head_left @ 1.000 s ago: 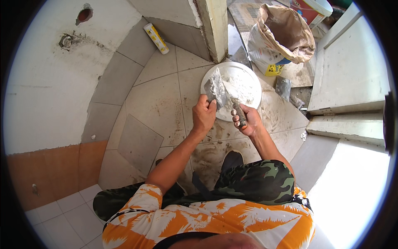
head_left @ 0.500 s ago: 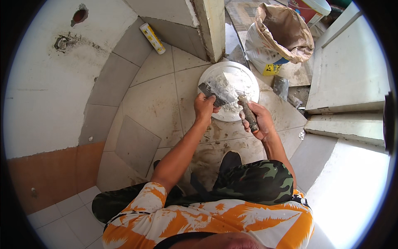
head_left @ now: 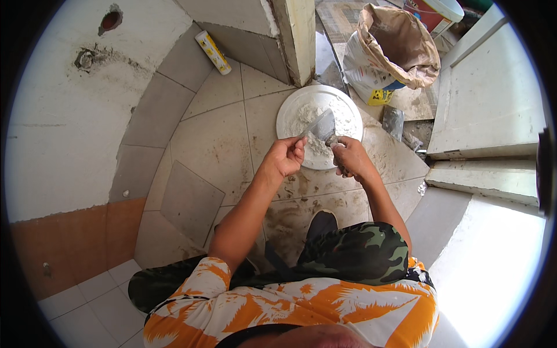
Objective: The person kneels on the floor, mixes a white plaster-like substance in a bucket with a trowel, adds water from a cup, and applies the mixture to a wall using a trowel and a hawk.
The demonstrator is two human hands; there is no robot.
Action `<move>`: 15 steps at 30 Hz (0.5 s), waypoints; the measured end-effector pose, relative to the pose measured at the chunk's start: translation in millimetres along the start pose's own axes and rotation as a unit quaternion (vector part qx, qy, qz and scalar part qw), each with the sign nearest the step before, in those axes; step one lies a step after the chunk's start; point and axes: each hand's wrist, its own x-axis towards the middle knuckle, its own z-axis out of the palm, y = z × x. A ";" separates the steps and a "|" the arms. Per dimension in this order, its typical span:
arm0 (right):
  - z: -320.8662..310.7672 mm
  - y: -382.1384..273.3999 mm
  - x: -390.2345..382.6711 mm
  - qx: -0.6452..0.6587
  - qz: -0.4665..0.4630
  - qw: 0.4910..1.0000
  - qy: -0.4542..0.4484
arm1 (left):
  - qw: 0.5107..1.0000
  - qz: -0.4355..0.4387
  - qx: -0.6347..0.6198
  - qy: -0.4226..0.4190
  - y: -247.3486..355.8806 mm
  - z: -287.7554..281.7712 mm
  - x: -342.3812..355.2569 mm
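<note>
A round white tray (head_left: 284, 119) of white paste (head_left: 310, 110) lies on the floor before me. My left hand (head_left: 285, 156) pinches the near end of a thin flat scraper plate (head_left: 312, 124), turned almost edge-on above the paste. Closed round the dark handle of a putty knife, my right hand (head_left: 350, 158) is at the tray's near right side. The putty knife's grey blade (head_left: 326, 126) is against or just beside the plate; exact contact is hard to make out. Most of the handle is hidden by my right fingers.
An open paper bag (head_left: 397, 49) stands beyond the tray, with a bucket (head_left: 435, 14) behind it. A yellow-and-white tube (head_left: 213, 53) lies by the left wall. A loose tile (head_left: 191, 194) rests on the floor, and a small grey piece (head_left: 393, 122) lies right of the tray.
The plate in my left hand has turned from broad face to nearly edge-on. My right hand has rolled over, its back now up, and the knife blade has swung up beside the plate.
</note>
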 end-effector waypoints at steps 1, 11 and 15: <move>-5.4 9.4 6.4 0.023 0.007 1.000 0.004 | 1.000 0.001 0.002 -0.009 3.5 2.1 -9.9; 7.7 38.0 3.4 0.600 0.137 0.759 -0.212 | 0.528 0.636 0.562 0.039 -60.1 -1.4 -5.3; 3.3 43.6 -4.5 0.618 0.104 0.745 -0.226 | 0.497 0.661 0.560 0.052 -58.6 4.5 13.8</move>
